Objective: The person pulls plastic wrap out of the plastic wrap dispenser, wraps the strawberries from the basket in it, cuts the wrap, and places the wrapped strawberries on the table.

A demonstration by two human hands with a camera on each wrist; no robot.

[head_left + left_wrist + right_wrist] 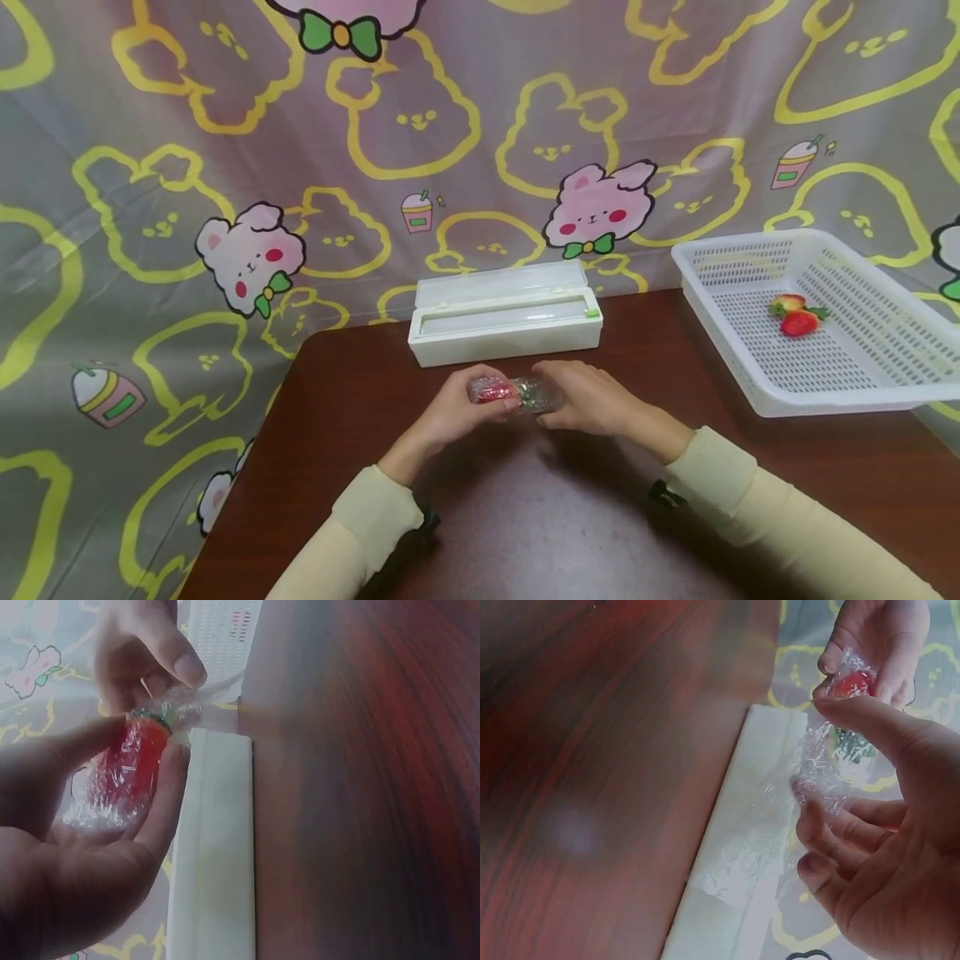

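Over the table's back edge, your left hand and right hand both pinch a strawberry, blurred under crinkled plastic wrap; its leaves barely show.

A dark red-brown bench sits before a grey cloth backdrop, printed with yellow outlines and pink bunnies.

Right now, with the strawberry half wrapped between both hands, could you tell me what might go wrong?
The left hand pinches the strawberry through thin cling film; squeezing harder could bruise the soft fruit. The right hand holds a crumpled loose tail of film, which may cling to itself and leave the leafy end uncovered. The wrap dispenser sits close behind the hands, so a tug might knock it.
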